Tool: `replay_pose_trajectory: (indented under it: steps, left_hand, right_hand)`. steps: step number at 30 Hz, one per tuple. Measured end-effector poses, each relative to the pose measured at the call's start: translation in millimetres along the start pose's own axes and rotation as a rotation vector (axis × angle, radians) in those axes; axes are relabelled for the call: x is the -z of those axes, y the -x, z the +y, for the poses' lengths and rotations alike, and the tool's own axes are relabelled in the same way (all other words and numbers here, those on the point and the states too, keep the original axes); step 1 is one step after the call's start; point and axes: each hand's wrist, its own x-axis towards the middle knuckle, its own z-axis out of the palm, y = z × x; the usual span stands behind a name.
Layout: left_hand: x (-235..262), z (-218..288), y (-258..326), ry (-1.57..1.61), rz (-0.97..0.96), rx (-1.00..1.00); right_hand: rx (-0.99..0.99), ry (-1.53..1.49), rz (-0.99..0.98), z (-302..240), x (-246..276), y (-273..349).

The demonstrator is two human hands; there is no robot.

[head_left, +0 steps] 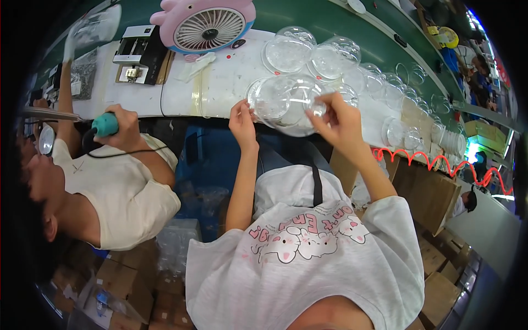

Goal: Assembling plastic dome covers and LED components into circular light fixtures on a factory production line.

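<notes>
— Nearest to the camera, at the lower middle of the frame, is the person's white shirt [308, 258] with pink cartoon animals printed on it. What do the hands hold?

— Both hands are raised at the centre. The left hand [242, 124] touches with its fingertips the left rim of a clear plastic dome [289, 104]. The right hand [338, 118] has its fingers closed on the right edge of the same dome. So the dome is held between both hands, just in front of the white table [220, 88].

— What packages or labels can be seen?

— Brown cardboard boxes [429, 192] stand at the right, below the table edge, and more brown boxes [126, 280] are at the lower left. A red coiled cable [440, 162] runs over the right ones. More clear domes [324, 55] lie in a row on the table toward the upper right. A pink fan [206, 25] is at the top, with a black and white device [140, 52] at its left.

— What is hard to make out?

— The domes overlap, so their number cannot be told. At the left a co-worker in a cream shirt holds a teal-handled tool [105, 125]; its tip is hidden.
</notes>
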Motion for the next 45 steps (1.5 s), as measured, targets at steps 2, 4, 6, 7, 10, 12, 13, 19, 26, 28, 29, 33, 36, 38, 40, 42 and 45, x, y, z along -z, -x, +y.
replay_pose_trajectory:
  steps: [2, 4, 6, 7, 10, 12, 13, 19, 26, 28, 29, 33, 36, 38, 40, 42, 45]
  left_hand:
    - [22.0, -16.2, -6.6, -0.379, -0.034, -0.220]
    - [32.6, -27.8, -7.8, -0.575, -0.074, -0.301]
    - [45.7, -39.3, -9.0, -0.826, -0.142, -0.390]
    - [48.8, -44.0, -8.8, -0.827, -0.135, -0.388]
    - [54.4, -57.6, -7.1, -1.010, -0.156, -0.445]
    - [58.5, -63.8, -6.9, -1.023, -0.152, -0.433]
    - [59.1, -64.5, -6.7, -1.038, -0.156, -0.424]
    - [60.2, -63.4, -8.5, -1.054, -0.167, -0.418]
    - [58.9, -61.8, -14.7, -1.110, -0.205, -0.470]
    - [57.5, -61.2, -15.5, -1.127, -0.213, -0.448]
    - [56.7, -60.8, -16.3, -1.127, -0.215, -0.447]
    - [57.8, -61.4, -18.7, -1.142, -0.234, -0.465]
    - [54.0, -61.6, -19.6, -1.143, -0.248, -0.470]
    - [53.8, -61.5, -20.0, -1.143, -0.253, -0.467]
    - [53.7, -61.7, -20.0, -1.158, -0.259, -0.470]
    - [53.0, -62.7, -20.8, -1.163, -0.262, -0.466]
    - [51.6, -60.6, -22.4, -1.168, -0.268, -0.470]
  right_hand:
    - [-0.003, 0.011, -0.014, 19.2, -2.8, -12.4]
    - [-0.057, -0.032, -0.034, 38.7, -8.8, -17.8]
    - [-0.017, 0.001, -0.041, 53.9, -18.6, -25.2]
    - [-0.012, -0.006, -0.054, 60.5, -24.6, -27.3]
    - [-0.047, -0.025, -0.101, 73.0, -40.1, -29.0]
    - [-0.087, -0.037, -0.135, 78.3, -48.8, -30.2]
    - [-0.083, -0.018, -0.145, 81.5, -52.3, -30.4]
    - [-0.062, 0.007, -0.169, 87.1, -67.1, -28.9]
    - [0.034, 0.154, -0.180, 70.3, -74.2, -33.5]
    - [0.059, 0.152, -0.189, 73.6, -73.0, -34.8]
    - [0.089, 0.150, -0.198, 75.1, -72.1, -35.3]
    - [0.077, 0.151, -0.248, 75.6, -68.3, -36.4]
    - [0.112, 0.175, -0.279, 73.9, -70.7, -36.0]
    - [0.168, 0.254, -0.316, 70.1, -71.2, -35.9]
    - [0.154, 0.245, -0.316, 71.7, -73.0, -34.7]
    - [0.139, 0.239, -0.316, 74.8, -73.5, -34.0]
    - [0.182, 0.217, -0.307, 77.3, -72.9, -37.1]
